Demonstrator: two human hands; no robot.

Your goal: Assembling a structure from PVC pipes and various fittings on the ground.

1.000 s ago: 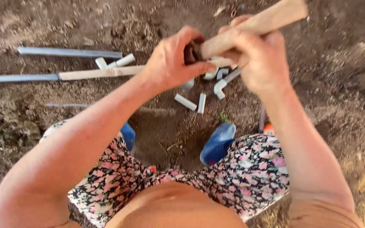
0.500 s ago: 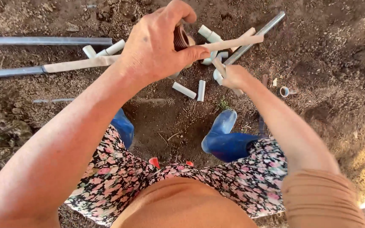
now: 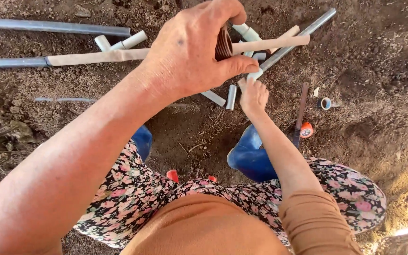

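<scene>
My left hand [image 3: 192, 54] is raised close to the camera and is closed on a brown roll of tape [image 3: 223, 43]. A beige strip of tape [image 3: 275, 43] sticks out from the roll to the right, with its far end free. My right hand [image 3: 253, 94] is stretched down to the dirt, its fingertips at a white elbow fitting [image 3: 257, 74] next to a slanting grey pipe [image 3: 303, 34]. The fingers hide whether they grip the fitting. Short white pipe pieces [image 3: 231, 97] lie just left of that hand.
Two long grey pipes [image 3: 57, 27] lie at the upper left; the nearer pipe has a beige taped section [image 3: 95, 57]. Blue boots [image 3: 249, 153] stand on the soil. A dark-handled tool [image 3: 301, 111], an orange roll [image 3: 306, 130] and a small blue-rimmed roll [image 3: 325, 103] lie to the right.
My right hand let go of the tape strip and dropped to the ground beside the fittings. My left hand kept the roll and came nearer the camera.
</scene>
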